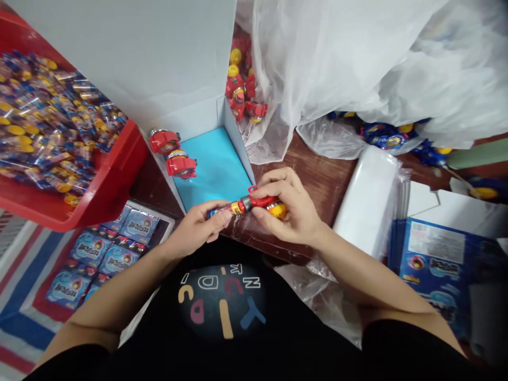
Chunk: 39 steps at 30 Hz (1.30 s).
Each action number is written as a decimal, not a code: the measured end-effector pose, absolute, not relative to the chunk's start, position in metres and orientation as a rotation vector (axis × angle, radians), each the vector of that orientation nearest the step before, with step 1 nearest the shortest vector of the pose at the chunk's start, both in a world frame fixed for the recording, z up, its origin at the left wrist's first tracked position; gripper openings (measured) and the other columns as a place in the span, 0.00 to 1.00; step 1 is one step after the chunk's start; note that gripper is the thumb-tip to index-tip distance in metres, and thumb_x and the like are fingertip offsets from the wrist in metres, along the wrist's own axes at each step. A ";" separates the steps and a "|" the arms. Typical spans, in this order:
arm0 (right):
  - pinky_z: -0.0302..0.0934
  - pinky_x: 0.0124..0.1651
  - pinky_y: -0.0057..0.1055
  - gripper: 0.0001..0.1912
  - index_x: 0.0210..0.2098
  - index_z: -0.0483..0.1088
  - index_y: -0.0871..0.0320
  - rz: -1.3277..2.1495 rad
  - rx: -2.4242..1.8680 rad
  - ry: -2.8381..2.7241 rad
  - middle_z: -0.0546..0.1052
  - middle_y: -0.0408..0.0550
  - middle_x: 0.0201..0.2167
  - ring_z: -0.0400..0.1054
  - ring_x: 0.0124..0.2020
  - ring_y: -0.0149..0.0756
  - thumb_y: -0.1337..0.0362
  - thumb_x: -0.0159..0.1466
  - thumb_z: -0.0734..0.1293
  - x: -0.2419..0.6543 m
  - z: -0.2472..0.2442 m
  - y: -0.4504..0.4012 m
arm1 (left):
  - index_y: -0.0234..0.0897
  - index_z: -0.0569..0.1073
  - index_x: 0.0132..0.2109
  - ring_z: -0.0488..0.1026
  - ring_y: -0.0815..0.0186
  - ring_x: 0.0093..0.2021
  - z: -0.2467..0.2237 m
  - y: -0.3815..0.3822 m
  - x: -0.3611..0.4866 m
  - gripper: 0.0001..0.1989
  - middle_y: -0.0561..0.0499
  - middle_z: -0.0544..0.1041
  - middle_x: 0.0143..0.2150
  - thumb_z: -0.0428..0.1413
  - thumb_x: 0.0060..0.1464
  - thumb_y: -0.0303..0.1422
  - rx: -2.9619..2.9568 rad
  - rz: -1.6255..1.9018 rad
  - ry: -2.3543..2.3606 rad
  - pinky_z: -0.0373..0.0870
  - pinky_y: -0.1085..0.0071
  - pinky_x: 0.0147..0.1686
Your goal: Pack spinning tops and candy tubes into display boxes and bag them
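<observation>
Closed around a small bottle with a blue and yellow label (237, 207) is my left hand (198, 227), whose fingers hide part of it. My right hand (296, 211) grips a red toy with a grey collar and a yellow wheel (262, 201). The bottle's red end meets the grey collar; whether they are joined I cannot tell. Both are held at the near edge of an open box with a light-blue floor (214, 159). Two similar red toys (164, 142) (181, 165) sit at that box's left edge.
A red bin (130, 153) full of small bottles stands at left, above several blue printed packs (89, 248). More red toys (238, 95) lie behind the box. White plastic bags (337, 58), blue toys (391, 140) and blue printed cartons (436, 264) occupy the right.
</observation>
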State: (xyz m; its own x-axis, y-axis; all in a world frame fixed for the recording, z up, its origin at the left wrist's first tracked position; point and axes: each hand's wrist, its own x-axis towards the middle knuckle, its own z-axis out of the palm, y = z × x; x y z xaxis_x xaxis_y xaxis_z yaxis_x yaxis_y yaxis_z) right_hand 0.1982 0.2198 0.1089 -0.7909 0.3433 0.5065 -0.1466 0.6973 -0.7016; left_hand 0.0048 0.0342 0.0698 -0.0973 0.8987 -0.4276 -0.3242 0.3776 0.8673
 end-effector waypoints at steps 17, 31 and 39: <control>0.72 0.63 0.51 0.49 0.77 0.49 0.49 1.194 -0.115 -2.599 0.55 0.61 0.77 0.62 0.72 0.55 0.45 0.66 0.75 0.191 0.114 0.210 | 0.36 0.76 0.59 0.81 0.65 0.42 0.083 0.027 -0.054 0.15 0.46 0.83 0.46 0.61 0.69 0.35 1.859 1.110 1.718 0.78 0.71 0.45; 0.77 0.57 0.40 0.30 0.71 0.67 0.48 1.326 -0.447 -2.419 0.81 0.48 0.57 0.80 0.52 0.40 0.55 0.71 0.72 0.165 0.131 0.230 | 0.39 0.63 0.74 0.73 0.53 0.65 0.095 0.034 -0.093 0.33 0.36 0.75 0.66 0.49 0.72 0.53 2.472 1.196 1.961 0.71 0.53 0.64; 0.77 0.43 0.38 0.24 0.70 0.66 0.53 0.505 0.082 -2.941 0.78 0.57 0.54 0.78 0.47 0.43 0.55 0.77 0.63 0.139 0.128 0.226 | 0.44 0.79 0.61 0.77 0.58 0.60 0.050 0.038 -0.109 0.16 0.47 0.82 0.58 0.62 0.68 0.30 2.186 1.386 2.230 0.76 0.56 0.61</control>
